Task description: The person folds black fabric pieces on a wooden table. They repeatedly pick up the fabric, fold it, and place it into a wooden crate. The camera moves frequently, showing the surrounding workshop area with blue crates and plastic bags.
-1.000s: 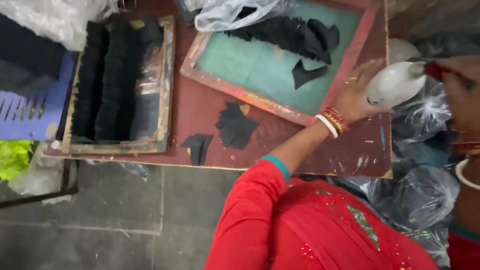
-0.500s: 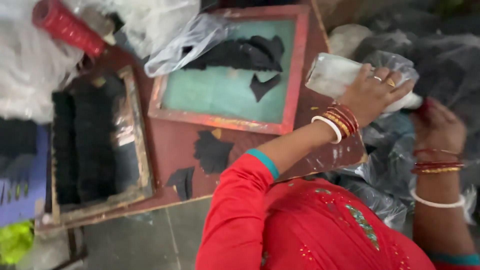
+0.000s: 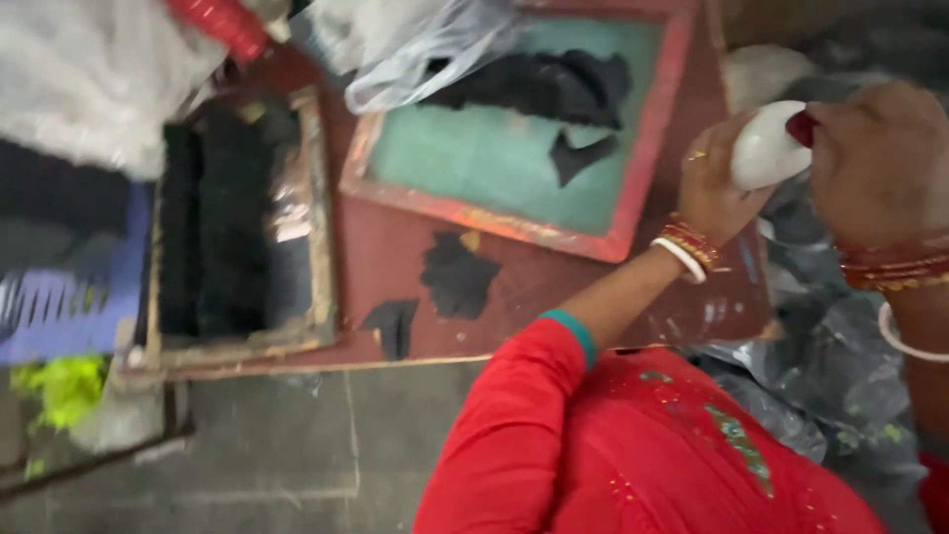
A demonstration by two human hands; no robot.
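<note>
Gripping is shared: the white bottle (image 3: 766, 148) is held off the right edge of the surface (image 3: 554, 287), the left hand (image 3: 714, 183) closed round its body, the right hand (image 3: 870, 158) closed on its red cap (image 3: 801, 127); spilling is risked if the cap is loosened while tilted.

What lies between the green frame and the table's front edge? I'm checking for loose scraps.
In the head view, two black scraps lie on the red table between the green frame and the front edge.

Red-framed green screen (image 3: 494, 163) with black scraps (image 3: 539, 84); wooden tray (image 3: 318, 237); clear plastic sheet (image 3: 425, 44).
</note>
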